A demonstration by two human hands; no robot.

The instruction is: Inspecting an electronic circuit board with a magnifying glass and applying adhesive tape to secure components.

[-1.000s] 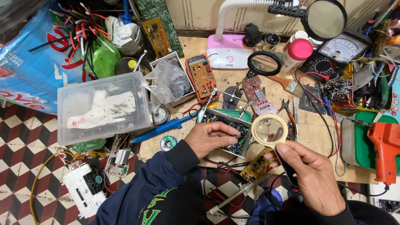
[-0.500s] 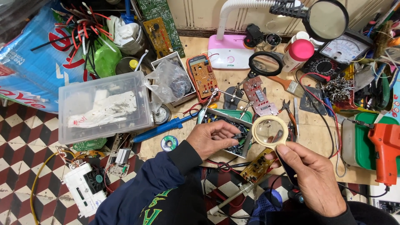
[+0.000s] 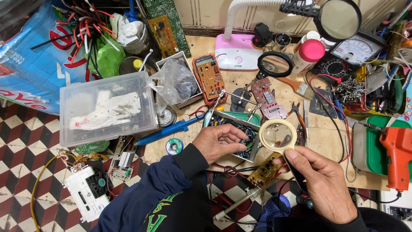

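Note:
My left hand (image 3: 222, 141) grips the near edge of a green circuit board (image 3: 240, 129) set in a grey frame and packed with dark parts. My right hand (image 3: 322, 180) holds a cream-rimmed hand magnifier (image 3: 277, 136) by its dark handle, with the lens hovering just right of that board. A small yellow circuit board (image 3: 265, 170) lies on the bench below the lens, between my two hands. A red circuit board (image 3: 268, 99) is clamped in a small stand just behind.
A clear plastic box (image 3: 107, 108) sits at the left, a blue soldering tool (image 3: 168, 129) and solder reel (image 3: 174, 146) beside it. An orange meter board (image 3: 209, 77), a lamp magnifier (image 3: 341, 19), an analogue meter (image 3: 352, 53) and an orange glue gun (image 3: 397, 154) crowd the bench.
My right hand has brought the magnifier slightly closer to the framed board. My left hand keeps its hold on the board's edge.

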